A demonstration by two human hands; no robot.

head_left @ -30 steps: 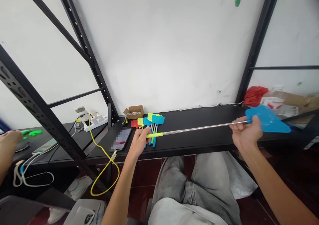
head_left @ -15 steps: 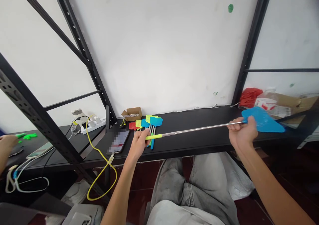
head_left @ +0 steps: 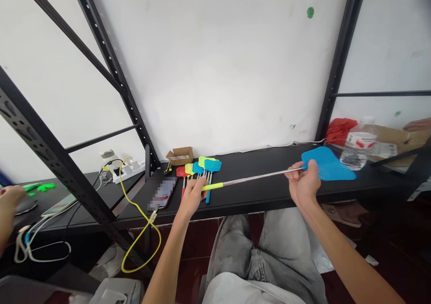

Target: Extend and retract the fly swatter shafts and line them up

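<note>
A telescopic fly swatter (head_left: 257, 176) stretches across in front of me, with a blue mesh head, a thin metal shaft and a yellow-green grip. My left hand (head_left: 193, 194) is closed around the grip end. At the other end, my right hand (head_left: 305, 182) pinches the shaft's top where it meets the blue head (head_left: 332, 164). Behind my left hand, several smaller-looking fly swatters (head_left: 212, 165) with red, yellow-green and blue heads lie side by side on the black tabletop (head_left: 262, 191). My left hand partly hides their handles.
A phone (head_left: 163, 194) with a yellow cable (head_left: 129, 200) lies left of the swatters. Behind it stands a small cardboard box (head_left: 180, 155). A plastic bottle (head_left: 361, 142) and red bag (head_left: 340, 131) are at right. Another person's hand (head_left: 11, 198) is at far left, near green pieces (head_left: 46, 187).
My right hand has moved left, bringing the blue head closer to my left hand. The visible metal shaft is shorter. My left hand has hardly moved.
</note>
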